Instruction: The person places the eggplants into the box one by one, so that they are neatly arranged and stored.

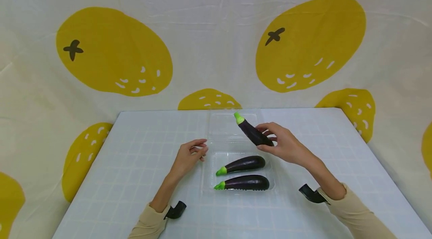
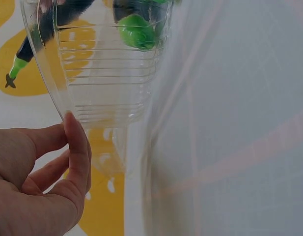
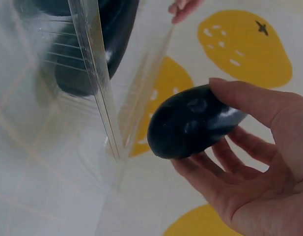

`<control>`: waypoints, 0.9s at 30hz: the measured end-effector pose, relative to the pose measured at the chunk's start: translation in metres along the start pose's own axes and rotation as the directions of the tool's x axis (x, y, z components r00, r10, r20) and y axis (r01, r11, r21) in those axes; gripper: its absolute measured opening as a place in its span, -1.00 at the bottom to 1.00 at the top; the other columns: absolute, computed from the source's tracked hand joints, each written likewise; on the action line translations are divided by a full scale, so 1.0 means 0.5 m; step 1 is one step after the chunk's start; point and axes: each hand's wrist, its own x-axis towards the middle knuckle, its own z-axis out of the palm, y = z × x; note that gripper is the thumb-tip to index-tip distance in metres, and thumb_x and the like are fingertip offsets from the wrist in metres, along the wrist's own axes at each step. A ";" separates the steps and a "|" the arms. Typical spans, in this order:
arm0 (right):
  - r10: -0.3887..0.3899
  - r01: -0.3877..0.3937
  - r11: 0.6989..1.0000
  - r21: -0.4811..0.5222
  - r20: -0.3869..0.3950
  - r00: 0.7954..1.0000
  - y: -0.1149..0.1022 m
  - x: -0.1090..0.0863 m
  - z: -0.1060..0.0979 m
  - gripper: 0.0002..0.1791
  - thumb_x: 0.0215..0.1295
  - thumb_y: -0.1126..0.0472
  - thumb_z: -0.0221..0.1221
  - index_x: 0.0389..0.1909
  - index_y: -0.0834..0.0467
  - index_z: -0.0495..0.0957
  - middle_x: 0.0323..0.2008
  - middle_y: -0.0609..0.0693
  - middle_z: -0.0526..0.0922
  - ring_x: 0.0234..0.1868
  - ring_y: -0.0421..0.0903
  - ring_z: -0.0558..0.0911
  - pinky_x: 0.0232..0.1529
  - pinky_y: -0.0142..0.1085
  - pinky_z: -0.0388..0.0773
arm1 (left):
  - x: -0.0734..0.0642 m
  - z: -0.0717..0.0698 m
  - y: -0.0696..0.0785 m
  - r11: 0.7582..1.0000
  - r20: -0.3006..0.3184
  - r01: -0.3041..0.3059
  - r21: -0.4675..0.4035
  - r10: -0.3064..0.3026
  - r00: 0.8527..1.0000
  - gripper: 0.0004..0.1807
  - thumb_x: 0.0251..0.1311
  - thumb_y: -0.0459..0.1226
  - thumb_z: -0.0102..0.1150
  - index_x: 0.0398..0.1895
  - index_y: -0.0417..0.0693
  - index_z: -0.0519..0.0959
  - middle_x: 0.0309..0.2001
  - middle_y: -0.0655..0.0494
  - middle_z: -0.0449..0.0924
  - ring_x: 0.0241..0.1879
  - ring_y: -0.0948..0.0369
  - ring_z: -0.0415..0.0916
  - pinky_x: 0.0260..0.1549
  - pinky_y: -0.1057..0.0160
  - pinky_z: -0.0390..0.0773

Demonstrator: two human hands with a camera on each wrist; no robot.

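My right hand [image 1: 283,143] holds an eggplant [image 1: 251,132] by its rounded dark end, thumb on one side and fingers on the other. Its green stem points up and left, above the clear plastic container [image 1: 272,190]. Two more eggplants lie side by side in the container's near half, the farther eggplant [image 1: 246,164] and the nearer eggplant [image 1: 248,182], stems to the left. At the container's left edge, my left hand [image 1: 189,156] pinches the rim between thumb and fingertips. In the right wrist view the held eggplant [image 3: 190,123] is apart from the container wall.
The container's open lid [image 1: 219,123] lies flat toward the table's far edge. A pale checked cloth covers the table [image 1: 141,149]. Behind it hangs a white sheet [image 1: 216,44] printed with yellow fruit shapes. Black wrist mounts [image 1: 176,210] sit at both cuffs.
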 end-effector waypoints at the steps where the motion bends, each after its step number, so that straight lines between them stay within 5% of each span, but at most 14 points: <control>1: -0.008 0.008 1.000 0.005 0.006 1.000 -0.001 0.001 0.003 -0.39 0.19 0.35 0.46 0.25 0.25 0.49 0.14 0.16 0.58 0.04 0.10 0.63 0.11 0.11 0.63 | 0.000 0.000 0.000 1.000 0.000 0.000 -0.002 0.000 1.000 -0.60 0.34 -0.38 0.32 0.20 -0.37 0.59 -0.12 -0.09 0.67 -0.47 0.12 0.65 -0.36 0.38 0.67; 15: -0.112 0.112 0.994 0.006 0.081 0.990 0.007 0.008 0.046 -0.40 0.21 0.38 0.44 0.26 0.23 0.48 0.13 0.09 0.59 0.06 0.05 0.62 0.09 -0.02 0.64 | 0.004 0.000 -0.010 1.000 0.005 -0.010 -0.026 0.010 1.000 -0.61 0.33 -0.38 0.33 0.19 -0.35 0.60 -0.12 -0.11 0.67 -0.42 0.05 0.66 -0.36 0.07 0.72; 27: -0.109 0.119 0.991 -0.064 0.138 0.984 0.016 0.008 0.064 -0.44 0.27 0.32 0.41 0.28 0.20 0.51 0.11 0.09 0.59 0.03 0.03 0.57 0.08 0.01 0.63 | 0.001 0.001 -0.003 1.000 -0.002 0.004 -0.012 -0.004 1.000 -0.60 0.33 -0.40 0.33 0.20 -0.36 0.59 -0.13 -0.10 0.67 -0.38 -0.06 0.67 -0.34 0.08 0.73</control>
